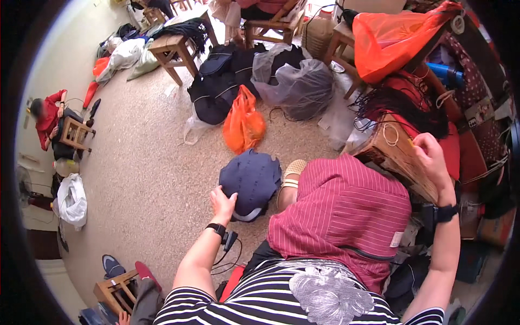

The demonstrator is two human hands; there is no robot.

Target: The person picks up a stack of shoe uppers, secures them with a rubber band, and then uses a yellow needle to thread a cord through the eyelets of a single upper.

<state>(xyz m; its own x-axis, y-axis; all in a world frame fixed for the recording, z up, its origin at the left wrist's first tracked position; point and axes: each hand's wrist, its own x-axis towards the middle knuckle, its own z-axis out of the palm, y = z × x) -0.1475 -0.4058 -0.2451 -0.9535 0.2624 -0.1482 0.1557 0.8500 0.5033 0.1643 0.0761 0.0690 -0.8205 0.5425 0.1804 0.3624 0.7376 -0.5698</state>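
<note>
The dark blue cloth bundle (251, 179) is left of the maroon apron (344, 197), its roundish body slightly longer from near to far and its pale curved edge pointing to the near side. The hands are well apart: the left hand (222, 206) touches the bundle's near left edge, while the bent right hand (431, 157) is beside the cardboard box (398, 146), and I cannot tell whether either grips firmly. To handle it well, I think the left fingers should support all layers together.
</note>
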